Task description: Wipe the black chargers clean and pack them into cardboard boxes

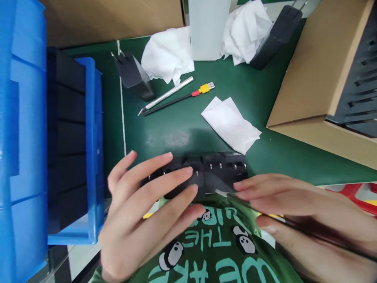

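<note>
A row of black power adapters (210, 179) with metal prongs lies at the table's near edge, close to my body. My left hand (147, 208) is over the left end of the row, fingers spread and holding nothing; whether the fingertips touch the adapters I cannot tell. My right hand (282, 200) is at the row's right end, closed around a thin dark stick-like tool (297, 226). A pale, blurred tip pokes out by the near side of the adapters; the tool's exact kind does not show.
A craft knife (169, 93), a black stick with a USB plug (179, 100) and a folded white cloth (231, 124) lie ahead. Beyond are two standing adapters (134, 74) and crumpled white wipes (167, 53). Blue bins (28, 137) flank the left, a cardboard box (312, 70) the right.
</note>
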`<control>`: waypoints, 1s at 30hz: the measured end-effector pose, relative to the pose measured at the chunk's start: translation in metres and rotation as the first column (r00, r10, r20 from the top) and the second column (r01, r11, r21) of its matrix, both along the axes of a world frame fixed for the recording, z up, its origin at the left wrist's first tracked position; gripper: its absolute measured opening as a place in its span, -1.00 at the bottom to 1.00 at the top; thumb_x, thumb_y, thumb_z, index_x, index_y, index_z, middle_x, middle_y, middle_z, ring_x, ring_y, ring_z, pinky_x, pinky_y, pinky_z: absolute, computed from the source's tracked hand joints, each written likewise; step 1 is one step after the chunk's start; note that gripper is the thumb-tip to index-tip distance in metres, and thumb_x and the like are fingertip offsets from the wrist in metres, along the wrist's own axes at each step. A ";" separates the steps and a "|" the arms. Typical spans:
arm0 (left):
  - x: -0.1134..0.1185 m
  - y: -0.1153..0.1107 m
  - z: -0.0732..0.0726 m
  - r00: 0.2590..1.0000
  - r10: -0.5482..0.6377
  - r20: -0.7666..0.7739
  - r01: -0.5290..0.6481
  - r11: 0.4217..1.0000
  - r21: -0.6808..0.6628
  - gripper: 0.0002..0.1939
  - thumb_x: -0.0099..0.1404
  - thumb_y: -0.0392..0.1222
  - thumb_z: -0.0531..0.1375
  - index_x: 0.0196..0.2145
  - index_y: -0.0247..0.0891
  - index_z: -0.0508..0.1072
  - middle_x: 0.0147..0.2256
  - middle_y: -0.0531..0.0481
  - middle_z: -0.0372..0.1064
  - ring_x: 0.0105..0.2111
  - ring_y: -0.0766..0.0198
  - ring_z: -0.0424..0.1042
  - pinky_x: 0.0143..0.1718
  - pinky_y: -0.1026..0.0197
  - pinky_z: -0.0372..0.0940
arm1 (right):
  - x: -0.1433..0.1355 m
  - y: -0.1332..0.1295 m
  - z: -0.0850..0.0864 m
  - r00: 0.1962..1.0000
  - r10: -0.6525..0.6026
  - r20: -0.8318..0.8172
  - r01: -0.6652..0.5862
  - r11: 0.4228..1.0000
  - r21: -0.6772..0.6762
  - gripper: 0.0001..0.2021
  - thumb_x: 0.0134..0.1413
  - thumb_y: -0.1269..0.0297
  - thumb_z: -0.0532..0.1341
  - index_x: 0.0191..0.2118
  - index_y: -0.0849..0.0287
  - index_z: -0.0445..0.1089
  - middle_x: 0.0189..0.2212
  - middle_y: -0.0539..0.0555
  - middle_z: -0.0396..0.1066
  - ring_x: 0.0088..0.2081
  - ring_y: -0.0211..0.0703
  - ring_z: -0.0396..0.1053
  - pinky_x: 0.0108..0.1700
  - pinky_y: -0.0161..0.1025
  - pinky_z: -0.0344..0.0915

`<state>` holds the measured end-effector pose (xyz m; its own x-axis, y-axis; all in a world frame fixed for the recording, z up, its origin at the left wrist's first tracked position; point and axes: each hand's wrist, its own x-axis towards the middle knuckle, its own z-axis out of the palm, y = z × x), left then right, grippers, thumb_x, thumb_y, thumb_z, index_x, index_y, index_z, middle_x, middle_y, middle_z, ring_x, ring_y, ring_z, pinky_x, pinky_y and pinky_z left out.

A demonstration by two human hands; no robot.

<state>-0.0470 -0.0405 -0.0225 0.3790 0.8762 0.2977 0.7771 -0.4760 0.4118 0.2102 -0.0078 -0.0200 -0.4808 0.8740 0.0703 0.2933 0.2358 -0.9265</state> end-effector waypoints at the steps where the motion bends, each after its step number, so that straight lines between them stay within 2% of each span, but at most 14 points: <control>1: 0.000 0.001 -0.004 1.000 0.012 0.008 -0.012 1.000 0.022 -0.78 0.18 -0.27 0.39 -0.20 -0.11 0.53 -0.20 0.02 0.58 0.01 0.03 0.50 0.27 -0.24 0.18 | -0.005 0.001 0.000 1.000 0.012 0.015 -0.013 1.000 0.014 -0.87 0.10 0.45 0.33 -0.22 0.12 0.47 -0.26 0.08 0.58 -0.12 -0.15 0.56 -0.05 -0.35 0.54; 3: 0.002 0.003 -0.011 0.996 0.051 0.067 -0.053 0.998 0.034 -0.85 0.18 -0.30 0.39 -0.29 -0.17 0.54 -0.22 0.02 0.59 -0.10 0.08 0.56 0.17 -0.19 0.29 | -0.015 0.001 -0.002 0.999 0.016 0.044 -0.018 0.999 0.040 -0.94 0.12 0.44 0.30 -0.28 0.15 0.46 -0.31 0.07 0.58 -0.16 -0.18 0.57 -0.07 -0.40 0.54; 6: 0.005 0.005 -0.017 0.990 0.058 0.129 -0.059 0.998 0.005 -0.89 0.17 -0.29 0.40 -0.35 -0.17 0.54 -0.22 0.04 0.60 -0.17 0.14 0.58 0.11 -0.11 0.35 | -0.023 0.001 -0.003 0.998 0.016 0.069 -0.020 0.998 0.052 -0.95 0.11 0.45 0.30 -0.32 0.17 0.45 -0.34 0.07 0.58 -0.20 -0.22 0.58 -0.09 -0.45 0.53; 17: -0.001 0.005 -0.020 0.989 0.000 0.151 -0.003 1.000 0.017 -0.88 0.18 -0.27 0.40 -0.32 -0.18 0.54 -0.19 0.05 0.60 -0.15 0.14 0.58 0.06 -0.06 0.38 | -0.021 0.004 0.000 0.994 0.035 0.104 -0.040 0.998 0.042 -0.93 0.09 0.50 0.29 -0.32 0.21 0.47 -0.34 0.12 0.57 -0.18 -0.20 0.57 -0.04 -0.45 0.51; 30: 0.001 0.005 -0.020 0.987 0.027 0.159 -0.027 1.000 -0.002 -0.89 0.20 -0.26 0.38 -0.33 -0.15 0.53 -0.21 0.09 0.61 -0.17 0.15 0.58 0.04 -0.05 0.39 | -0.019 -0.003 -0.001 0.995 0.014 0.104 -0.014 1.000 0.003 -0.95 0.12 0.45 0.29 -0.29 0.19 0.47 -0.30 0.11 0.57 -0.14 -0.17 0.56 -0.04 -0.40 0.51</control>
<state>-0.0460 -0.0355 -0.0423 0.3031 0.8855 0.3521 0.7141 -0.4557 0.5314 0.1910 -0.0111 -0.0214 -0.4977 0.8670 0.0229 0.3845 0.2443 -0.8902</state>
